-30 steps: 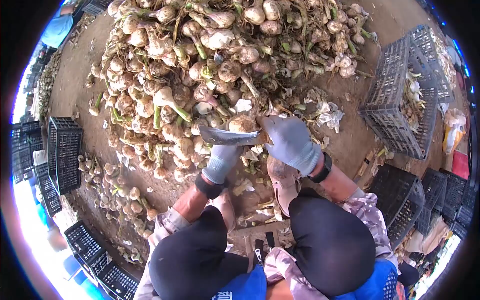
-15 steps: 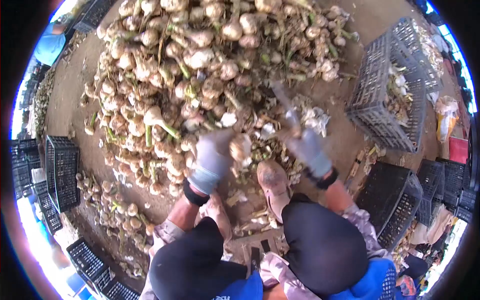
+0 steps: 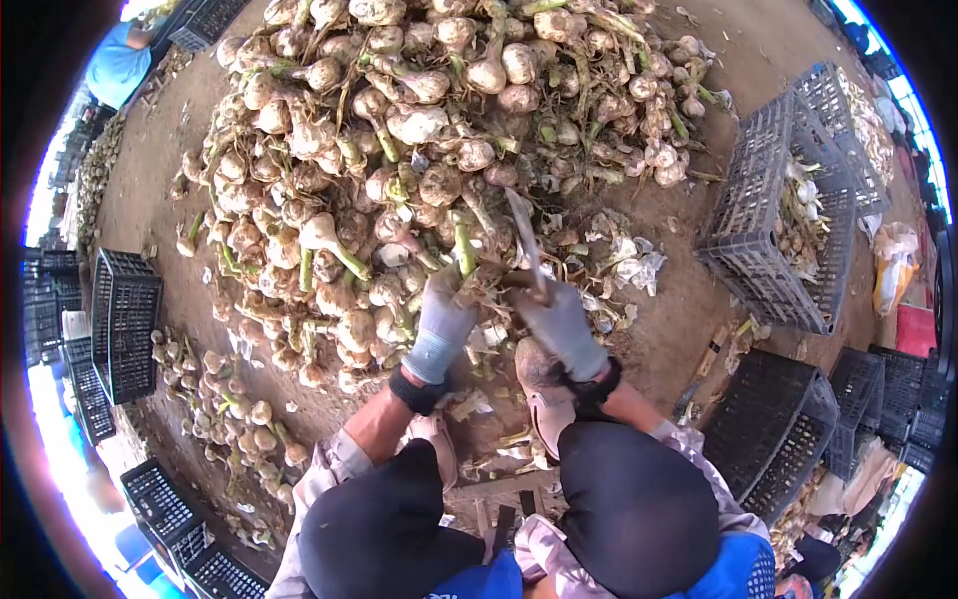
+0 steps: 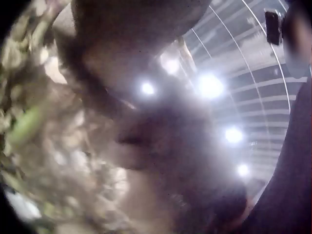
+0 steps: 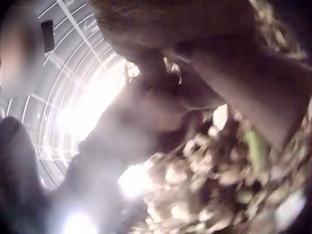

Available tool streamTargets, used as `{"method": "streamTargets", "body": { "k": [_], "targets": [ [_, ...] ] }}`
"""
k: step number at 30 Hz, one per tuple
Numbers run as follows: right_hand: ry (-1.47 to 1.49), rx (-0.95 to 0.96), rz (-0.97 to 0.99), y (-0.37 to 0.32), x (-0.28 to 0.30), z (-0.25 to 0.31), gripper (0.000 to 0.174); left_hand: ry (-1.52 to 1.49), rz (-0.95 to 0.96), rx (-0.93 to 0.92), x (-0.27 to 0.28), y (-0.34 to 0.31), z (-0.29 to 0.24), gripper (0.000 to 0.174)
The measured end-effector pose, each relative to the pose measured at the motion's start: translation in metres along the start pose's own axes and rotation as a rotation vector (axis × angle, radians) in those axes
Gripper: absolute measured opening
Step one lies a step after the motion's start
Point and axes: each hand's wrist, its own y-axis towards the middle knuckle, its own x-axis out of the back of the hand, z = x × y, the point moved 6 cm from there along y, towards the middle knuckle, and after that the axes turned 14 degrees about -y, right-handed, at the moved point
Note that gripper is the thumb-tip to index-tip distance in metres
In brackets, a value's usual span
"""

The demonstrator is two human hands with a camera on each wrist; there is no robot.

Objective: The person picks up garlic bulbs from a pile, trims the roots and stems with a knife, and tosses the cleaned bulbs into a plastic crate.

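Knife point(image 3: 527, 238), gripped by the right hand point(image 3: 561, 324), has been brought nearer the left hand point(image 3: 443, 314), where a green garlic stem point(image 3: 463, 248) seems pinched, for likely trimming.

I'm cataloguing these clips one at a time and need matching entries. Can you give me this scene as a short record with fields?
Left hand: gloved, grips a garlic plant, green stalk upward, the rest largely hidden
Right hand: gloved, holds a knife, blade pointing away from the wearer
Front: heaped garlic on the ground
Right side: grey crate with plant stalks inside
Left side: black crates
Wrist views: blurred
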Motion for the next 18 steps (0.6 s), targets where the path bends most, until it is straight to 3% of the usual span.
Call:
{"method": "streamTargets", "body": {
  "k": [1, 2, 3, 5, 6, 7, 9, 10, 11, 12, 13, 14, 15, 17, 18],
  "targets": [
    [-0.335, 0.097, -0.010, 0.007, 0.017, 0.001, 0.021, 0.353, 0.027, -0.031, 0.009, 0.006, -0.006, 0.022],
    [-0.459, 0.246, -0.047, 0.010, 0.035, 0.013, 0.023, 0.706, 0.056, -0.055, 0.012, 0.009, -0.010, 0.019],
    [-0.462, 0.235, -0.048, 0.009, 0.039, 0.016, 0.023, 0.703, 0.061, -0.045, 0.012, 0.011, -0.008, 0.019],
    [-0.654, 0.457, -0.059, 0.002, 0.044, 0.070, 0.024, 1.172, 0.162, -0.595, -0.019, 0.005, -0.034, 0.021],
    [-0.727, 0.425, -0.001, 0.007, 0.041, 0.076, 0.026, 1.374, 0.165, -0.435, -0.022, 0.007, -0.034, 0.017],
    [-0.734, 0.427, -0.008, 0.010, 0.044, 0.056, 0.026, 1.370, 0.169, -0.444, -0.030, 0.005, -0.045, 0.017],
    [-1.081, 0.318, 0.048, 0.036, 0.055, -0.010, 0.025, 1.216, 0.149, -1.023, -0.050, -0.010, -0.091, 0.016],
    [-0.934, 0.044, 0.106, 0.033, 0.072, -0.015, 0.031, 1.096, 0.142, -1.121, -0.038, -0.013, -0.105, 0.019],
    [-0.933, 0.048, 0.098, 0.031, 0.077, -0.025, 0.031, 1.146, -0.032, -1.261, -0.008, -0.018, -0.117, 0.026],
    [-0.821, 0.105, -0.109, 0.035, 0.090, -0.033, 0.035, 0.548, -0.091, -1.030, 0.014, -0.030, -0.138, 0.028],
    [-0.699, 0.156, -0.315, 0.036, 0.103, -0.035, 0.038, 1.298, -0.493, -1.201, 0.058, -0.054, -0.161, 0.026],
    [-0.477, 0.084, -0.312, 0.044, 0.101, -0.034, 0.043, 1.106, -0.751, -0.784, 0.125, -0.070, -0.181, 0.019],
    [-0.462, 0.086, -0.323, 0.053, 0.095, -0.013, 0.043, 1.297, -1.063, -0.639, 0.150, -0.098, -0.209, 0.027],
    [-0.091, 0.088, -0.225, 0.076, 0.072, 0.039, 0.039, 1.980, -1.486, -0.478, 0.150, -0.138, -0.234, 0.036],
    [-0.017, 0.068, -0.216, 0.091, 0.056, 0.056, 0.036, 1.982, -1.495, -0.487, 0.154, -0.139, -0.232, 0.036]
  ]
}}
